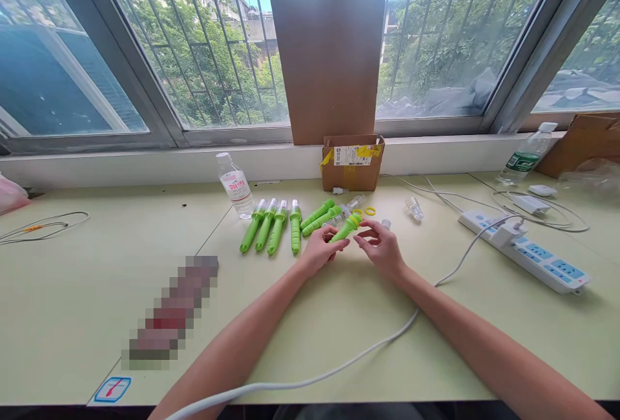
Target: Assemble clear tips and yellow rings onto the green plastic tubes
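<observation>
**Fig. Green tube (347,229) held in L hand (322,252), ribbed end near R hand (380,247).**

Foreground: white cable (252,386) crossed the table (349,323) & ran beneath the R forearm; best practice was prob. to keep both arms from dragging it.

Center: L hand gripped the tube's lower part, tilted, ribbed end pointing away & rightward. R hand sat just beside that end, fingers bent; whether it pinched a small part or touched the tube couldn't be told. Work at the ribbed end seemed in hand. For good results: brace below the ribs, leave that end free, use R fingertips only, & press evenly, as a skewed push might slip.

Just beyond: yellow ring (370,211), easily knocked by a knuckle, so best given clearance; two loose green tubes (317,213), left of the held one; and, farther L, four clear-topped green tubes (276,229), side by side, a handy ref. for comparison. Clear fitting (414,209) lay apart, to the R.

Rear: cardboard box (351,179), w/ brown board (334,64) upright behind, against the window.
</observation>
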A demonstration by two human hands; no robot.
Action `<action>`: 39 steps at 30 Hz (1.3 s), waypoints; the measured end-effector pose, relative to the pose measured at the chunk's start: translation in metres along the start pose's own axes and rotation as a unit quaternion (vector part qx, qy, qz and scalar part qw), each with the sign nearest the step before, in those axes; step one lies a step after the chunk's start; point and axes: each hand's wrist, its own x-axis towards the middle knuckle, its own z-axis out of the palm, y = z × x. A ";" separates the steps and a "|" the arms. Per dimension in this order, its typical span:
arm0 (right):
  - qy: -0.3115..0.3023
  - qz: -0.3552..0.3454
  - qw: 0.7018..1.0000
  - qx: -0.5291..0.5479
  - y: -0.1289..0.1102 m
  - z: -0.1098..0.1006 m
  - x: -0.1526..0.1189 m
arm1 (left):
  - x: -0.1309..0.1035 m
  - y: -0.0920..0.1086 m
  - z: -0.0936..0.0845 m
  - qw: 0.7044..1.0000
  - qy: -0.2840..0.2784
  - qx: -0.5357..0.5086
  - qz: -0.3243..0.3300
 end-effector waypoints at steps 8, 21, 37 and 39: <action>-0.003 0.028 0.999 0.026 0.007 0.002 -0.002 | -0.001 -0.001 0.001 0.999 0.011 0.034 0.011; -0.026 -0.003 1.000 -0.002 0.004 0.001 -0.001 | -0.005 0.004 0.002 0.998 -0.037 0.056 0.004; -0.026 -0.011 1.000 -0.002 0.004 0.000 0.000 | -0.005 0.002 0.003 0.997 -0.038 0.069 0.004; -0.021 -0.015 1.000 -0.006 0.004 0.000 0.001 | -0.005 0.001 0.003 0.997 -0.037 0.063 -0.004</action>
